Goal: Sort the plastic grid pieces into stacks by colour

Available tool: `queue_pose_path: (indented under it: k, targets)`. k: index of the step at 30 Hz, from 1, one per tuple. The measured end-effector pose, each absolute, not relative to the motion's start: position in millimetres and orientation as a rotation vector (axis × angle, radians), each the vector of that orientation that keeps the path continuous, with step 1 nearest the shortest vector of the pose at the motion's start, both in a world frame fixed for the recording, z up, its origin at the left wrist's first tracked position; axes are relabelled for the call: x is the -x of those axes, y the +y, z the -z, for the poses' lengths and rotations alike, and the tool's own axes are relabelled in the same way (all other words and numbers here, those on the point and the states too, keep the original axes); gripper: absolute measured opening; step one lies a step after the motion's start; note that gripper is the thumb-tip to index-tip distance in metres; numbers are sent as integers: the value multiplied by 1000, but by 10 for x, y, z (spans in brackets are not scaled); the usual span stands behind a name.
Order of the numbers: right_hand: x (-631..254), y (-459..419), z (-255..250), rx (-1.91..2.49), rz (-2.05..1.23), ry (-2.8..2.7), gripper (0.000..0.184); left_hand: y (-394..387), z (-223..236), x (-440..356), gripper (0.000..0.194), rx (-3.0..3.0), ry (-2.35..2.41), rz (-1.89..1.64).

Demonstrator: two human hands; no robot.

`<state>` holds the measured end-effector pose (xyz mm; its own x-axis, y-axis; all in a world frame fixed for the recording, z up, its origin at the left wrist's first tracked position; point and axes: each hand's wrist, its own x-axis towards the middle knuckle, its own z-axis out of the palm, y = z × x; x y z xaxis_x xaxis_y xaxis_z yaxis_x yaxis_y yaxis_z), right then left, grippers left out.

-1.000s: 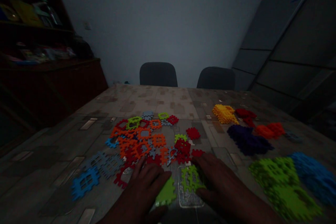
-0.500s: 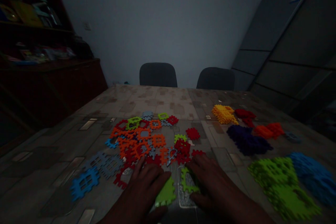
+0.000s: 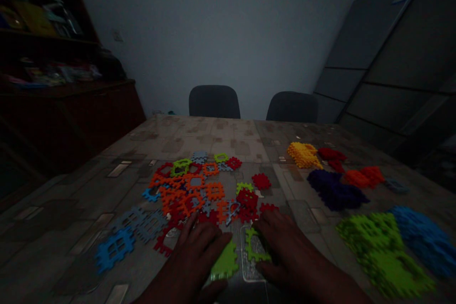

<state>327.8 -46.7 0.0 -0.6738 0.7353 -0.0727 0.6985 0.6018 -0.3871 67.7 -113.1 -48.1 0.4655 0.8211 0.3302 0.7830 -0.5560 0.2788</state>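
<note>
Left hand [image 3: 202, 247] curled closed round a solid lime-green toothed plastic square [image 3: 225, 264], right hand [image 3: 285, 237] gripping a lime-green toothed plastic frame [image 3: 251, 245]

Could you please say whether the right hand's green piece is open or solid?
Open: tabletop shows through the green piece at the right hand.
</note>
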Motion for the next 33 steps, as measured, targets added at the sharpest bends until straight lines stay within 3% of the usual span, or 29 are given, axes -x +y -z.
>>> queue_pose_path:
  k: [5,11,14,18,26,33]
  targets:
    - [-3276,-508,56,1307,-531,-2809,54,-1122,478,-671,72,-2669,1437,-750]
    - [-3373,-586,-285,1448,-532,-2843,80,-1173,476,-767,83,-2665,1500,-758]
    - [-3506,-603,-466,1260,-558,-2845,80,-1195,437,-785,92,-2625,1505,-715]
    - [-3598,-584,-461,894,-650,-2939,90,-1209,404,-733,89,-2617,1449,-637]
    - [-3558,-588,-349,899,-533,-2915,70,-1218,392,-740,92,-2599,1444,-654]
    - [-3705,-656,-200,985,-492,-2923,86,-1281,257,-780,93,-2558,1519,-598]
